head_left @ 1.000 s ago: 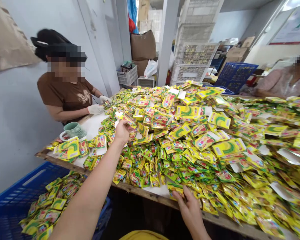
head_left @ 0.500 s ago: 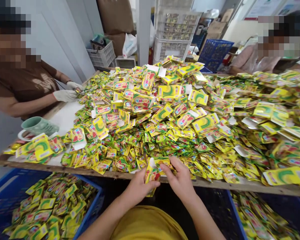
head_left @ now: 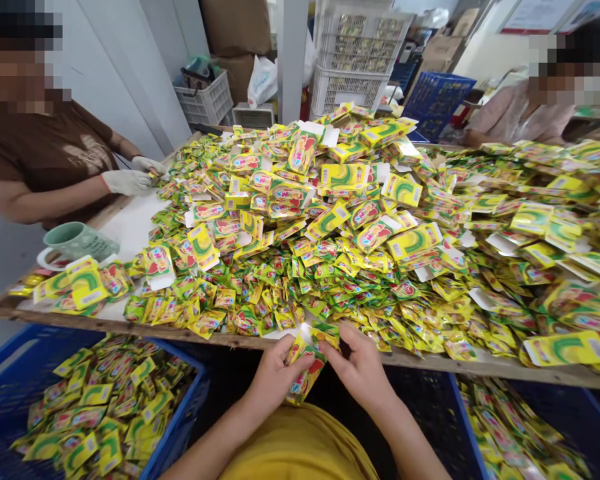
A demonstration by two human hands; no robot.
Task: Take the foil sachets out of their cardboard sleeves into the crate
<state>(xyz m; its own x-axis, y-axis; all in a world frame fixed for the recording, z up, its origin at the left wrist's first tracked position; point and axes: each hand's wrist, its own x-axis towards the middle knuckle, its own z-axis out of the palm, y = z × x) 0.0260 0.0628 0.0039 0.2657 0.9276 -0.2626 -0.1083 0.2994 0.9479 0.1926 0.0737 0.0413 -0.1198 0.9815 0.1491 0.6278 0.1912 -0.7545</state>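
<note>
In front of my body, my left hand (head_left: 273,377) is closed round a small yellow and green carton (head_left: 300,389) with a red fruit print, held tilted with its white flap end up. My right hand (head_left: 363,367) pinches a small shiny sachet (head_left: 329,333) at the carton's upper end. Whether the sachet is partly inside the carton I cannot tell. Just beyond my hands spreads a heap of loose sachets (head_left: 260,293), with many flap-ended cartons (head_left: 345,177) piled above them.
Wooden table edge (head_left: 180,332) runs in front of me. Below stand a blue crate (head_left: 200,373) of filled cartons at left and another blue crate (head_left: 467,427) at right. A green mug (head_left: 80,241) stands at left. A co-worker's gloved hand (head_left: 127,182) works beyond; another person sits far right.
My right hand has come closer to the carton, bringing the sachet against its upper end. The carton in my left hand is lower and more tilted. The view has shifted slightly.
</note>
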